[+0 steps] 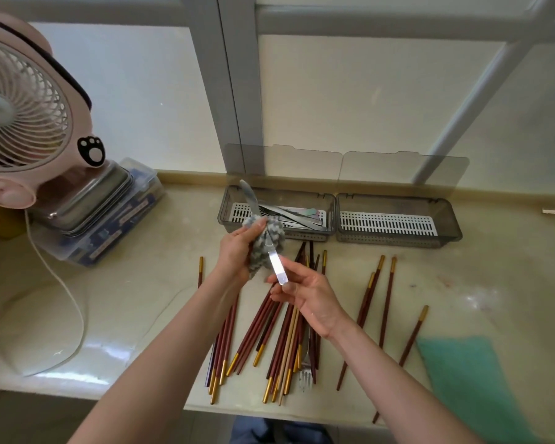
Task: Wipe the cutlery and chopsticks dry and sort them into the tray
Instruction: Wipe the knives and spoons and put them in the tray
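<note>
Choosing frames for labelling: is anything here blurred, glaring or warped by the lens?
Head view: soft daylight comes through the frosted window, with no hard shadows; white glare sits on the counter at lower left and on the knife handle; the window bars lean and bow from wide-angle distortion; the left forearm is slightly smeared near the wrist; the left hand gripping the cloth and the right hand read sharp.

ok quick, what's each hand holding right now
Left hand: closed round the cloth, which is wrapped round the knife.
Right hand: pinching the knife's handle end.
</note>
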Demonstrator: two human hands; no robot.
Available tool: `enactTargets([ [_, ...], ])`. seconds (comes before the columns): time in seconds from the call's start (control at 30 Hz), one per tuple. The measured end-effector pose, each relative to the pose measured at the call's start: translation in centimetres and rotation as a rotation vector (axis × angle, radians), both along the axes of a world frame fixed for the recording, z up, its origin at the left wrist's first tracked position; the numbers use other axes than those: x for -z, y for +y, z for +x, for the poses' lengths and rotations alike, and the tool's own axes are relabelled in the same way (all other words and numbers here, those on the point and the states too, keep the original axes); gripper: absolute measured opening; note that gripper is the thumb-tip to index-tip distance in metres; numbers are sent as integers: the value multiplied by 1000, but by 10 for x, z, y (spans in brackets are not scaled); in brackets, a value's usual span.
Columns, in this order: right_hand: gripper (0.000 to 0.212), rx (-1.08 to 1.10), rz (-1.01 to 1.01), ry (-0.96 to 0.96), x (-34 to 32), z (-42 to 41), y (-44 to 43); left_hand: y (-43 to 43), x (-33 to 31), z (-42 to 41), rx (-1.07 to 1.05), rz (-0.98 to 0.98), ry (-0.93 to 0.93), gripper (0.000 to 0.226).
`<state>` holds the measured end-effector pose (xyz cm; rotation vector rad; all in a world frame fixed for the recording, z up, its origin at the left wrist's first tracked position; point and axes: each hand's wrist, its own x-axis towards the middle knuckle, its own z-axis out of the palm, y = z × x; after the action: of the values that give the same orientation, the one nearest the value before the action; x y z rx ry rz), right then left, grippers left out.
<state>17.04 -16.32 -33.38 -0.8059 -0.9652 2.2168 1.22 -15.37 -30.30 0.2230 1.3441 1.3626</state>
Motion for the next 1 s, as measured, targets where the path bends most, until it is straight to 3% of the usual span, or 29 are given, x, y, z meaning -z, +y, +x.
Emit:
enactTargets([
  [0.23,11,293,-32,-129,-6,-20,14,-4,0,17,23,39,36,16],
  [0.4,22,313,31,-511,-4,-27,28,-13,6,24,43,24,134,17],
  [0.53,30,356,158,-493,-12,-24,48,-14,11,19,91,-24,304,21],
  [0.7,13,226,227,-506,-23,-40,69,-16,22,26,262,-121,640,15],
  [0.9,16,261,310,-484,-31,-45,104,-24,31,10,268,-182,517,24],
  [1.0,20,302,463,-672,-29,-45,143,-36,29,-5,174,-167,390,23],
])
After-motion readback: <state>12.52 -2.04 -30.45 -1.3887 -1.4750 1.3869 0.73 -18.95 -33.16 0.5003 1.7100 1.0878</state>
